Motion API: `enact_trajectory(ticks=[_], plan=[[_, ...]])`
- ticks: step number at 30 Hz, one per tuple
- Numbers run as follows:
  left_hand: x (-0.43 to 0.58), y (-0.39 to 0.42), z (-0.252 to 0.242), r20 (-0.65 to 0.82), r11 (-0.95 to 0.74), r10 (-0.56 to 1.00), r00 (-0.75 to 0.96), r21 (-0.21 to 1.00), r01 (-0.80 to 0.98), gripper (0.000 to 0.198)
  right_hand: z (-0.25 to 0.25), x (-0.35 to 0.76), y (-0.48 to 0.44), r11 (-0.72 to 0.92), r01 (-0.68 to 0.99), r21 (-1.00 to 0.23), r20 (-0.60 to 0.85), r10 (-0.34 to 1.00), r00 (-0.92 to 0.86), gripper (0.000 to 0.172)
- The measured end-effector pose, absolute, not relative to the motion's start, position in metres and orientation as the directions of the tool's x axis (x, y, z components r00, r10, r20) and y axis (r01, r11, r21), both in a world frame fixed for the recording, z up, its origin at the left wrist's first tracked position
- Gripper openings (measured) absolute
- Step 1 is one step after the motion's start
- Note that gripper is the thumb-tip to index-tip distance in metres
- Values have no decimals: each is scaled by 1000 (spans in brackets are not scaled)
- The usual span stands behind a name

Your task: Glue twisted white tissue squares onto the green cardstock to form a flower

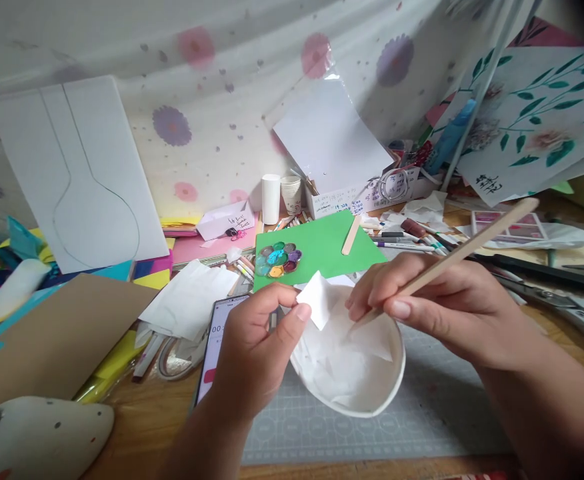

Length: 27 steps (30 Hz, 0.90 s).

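Observation:
My left hand (pixel 267 340) pinches a small white piece of paper (pixel 315 300) between thumb and fingers, over the rim of a white bowl (pixel 397 383). In my right hand (pixel 432 300) is a flat wooden craft stick (pixel 467 250), its upper end pointing up to the right and its lower end down inside the bowl. White paper pieces (pixel 342 367) lie in the bowl, some overlapping. Underneath, the bowl rests on a grey cutting mat (pixel 292 437).
Behind the bowl, a paint palette (pixel 278 259) and another craft stick (pixel 352 235) lie on a green sheet (pixel 317 240). A phone (pixel 217 340) is left of my hand. Scissors (pixel 567 300) lie at the right, a brown board (pixel 62 340) at the left. Paper cups (pixel 271 199) stand at the back.

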<state>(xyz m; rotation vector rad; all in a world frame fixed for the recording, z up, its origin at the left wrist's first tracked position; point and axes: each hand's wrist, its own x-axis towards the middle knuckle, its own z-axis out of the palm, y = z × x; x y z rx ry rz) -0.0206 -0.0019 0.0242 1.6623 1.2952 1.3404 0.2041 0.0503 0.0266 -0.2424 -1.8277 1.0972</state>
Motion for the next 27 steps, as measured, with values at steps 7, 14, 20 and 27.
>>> enact_trajectory(ticks=[7, 14, 20, 27], plan=[[-17, -3, 27, 384, -394, 918, 104, 844, 363, 22, 23, 179, 37, 532, -387, -753, 651, 689, -320, 8], [-15, -4, 28, 367, -384, 923, 117, 856, 347, 22, 22, 181, 39, 504, -364, -783, 610, 736, -293, 7], [-16, -4, 29, 406, -419, 907, 115, 834, 359, 19, 20, 181, 38, 492, -381, -783, 607, 738, -296, 7], [-14, -4, 28, 409, -421, 905, 116, 825, 377, 16, 19, 180, 37, 493, -374, -785, 608, 729, -315, 7]])
